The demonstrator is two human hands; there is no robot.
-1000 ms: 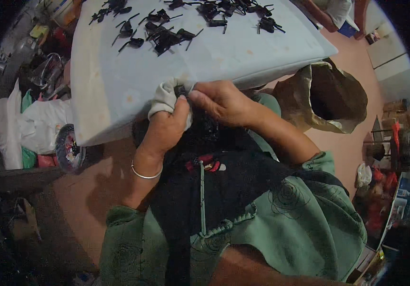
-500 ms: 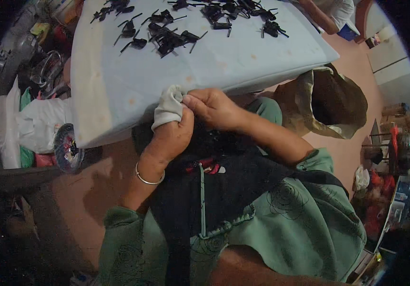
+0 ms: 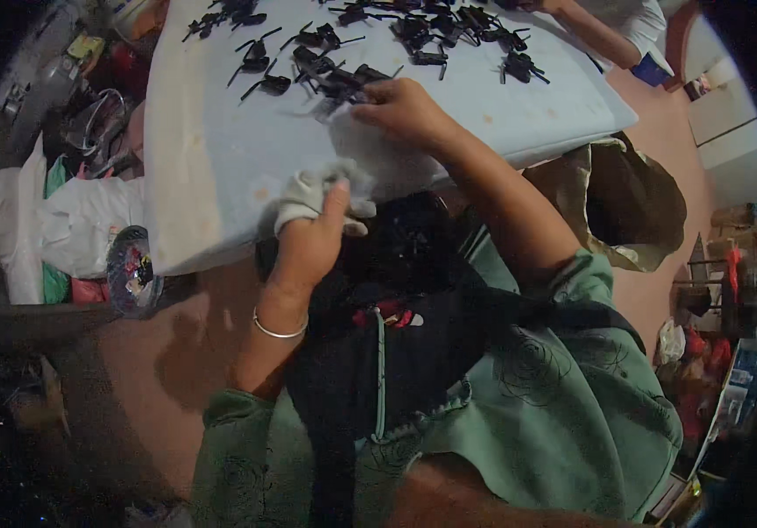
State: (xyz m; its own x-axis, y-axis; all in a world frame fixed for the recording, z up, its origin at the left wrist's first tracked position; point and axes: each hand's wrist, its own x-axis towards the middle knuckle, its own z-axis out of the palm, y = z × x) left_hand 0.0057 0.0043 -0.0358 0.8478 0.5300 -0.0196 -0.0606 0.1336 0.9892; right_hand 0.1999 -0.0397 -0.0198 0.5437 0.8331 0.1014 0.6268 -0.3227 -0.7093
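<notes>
My left hand (image 3: 312,242), a bangle on its wrist, is closed on a crumpled whitish cloth (image 3: 308,189) at the table's near edge. The cloth covers most of its fingers, while the thumb lies bare on top. My right hand (image 3: 409,110) reaches out over the table, its fingers bent round the end of a small black part (image 3: 339,86) with thin legs. Blur hides the exact grip there. Similar black parts (image 3: 413,35) lie in loose clusters on the far half of the table (image 3: 220,176), which has a pale cover.
Beyond the table's far right side, another person's arm (image 3: 598,31) reaches over the black parts. An open brown sack (image 3: 563,198) stands against the table's right side. White bags (image 3: 88,229) and a round dark basket (image 3: 132,286) are at the left.
My right hand has left the cloth and moved forward to the black parts. My left hand stays by the near edge with the cloth, which now hangs looser.
</notes>
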